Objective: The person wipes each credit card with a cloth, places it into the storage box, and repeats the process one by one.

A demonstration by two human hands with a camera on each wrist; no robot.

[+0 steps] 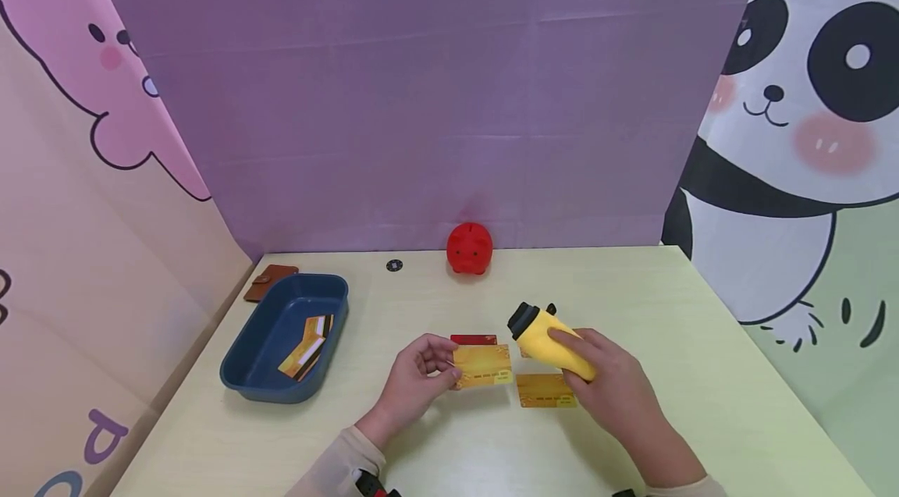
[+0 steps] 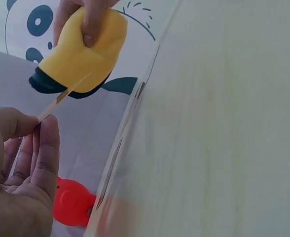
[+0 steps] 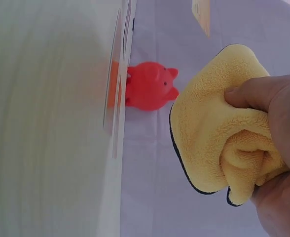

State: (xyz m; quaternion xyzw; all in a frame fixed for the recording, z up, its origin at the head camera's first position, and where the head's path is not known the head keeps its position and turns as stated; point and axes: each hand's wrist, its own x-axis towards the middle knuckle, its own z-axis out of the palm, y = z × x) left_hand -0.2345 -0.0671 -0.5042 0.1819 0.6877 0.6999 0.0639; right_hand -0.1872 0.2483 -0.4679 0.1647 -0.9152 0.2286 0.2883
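My left hand [image 1: 416, 377] pinches a gold bank card [image 1: 486, 366] by its left edge, thumb against fingers, raised over the table. In the left wrist view that card is seen nearly edge-on. My right hand [image 1: 612, 378] grips a bunched yellow cloth [image 3: 199, 131] with dark edging, just right of the raised card. Whether cloth and card touch I cannot tell. Below the cloth a gold card [image 1: 539, 392] lies on the table, with another mostly hidden behind the cloth. A red card [image 1: 474, 339] shows behind the raised card.
At the left stands a blue bin [image 1: 235, 360] with gold cards [image 1: 309, 345] inside, magnetic stripes showing. A brown wallet [image 1: 267, 283] lies behind it. Along the back edge are a small dark disc [image 1: 395, 265] and a red piggy bank [image 1: 469, 249], near the purple backdrop.
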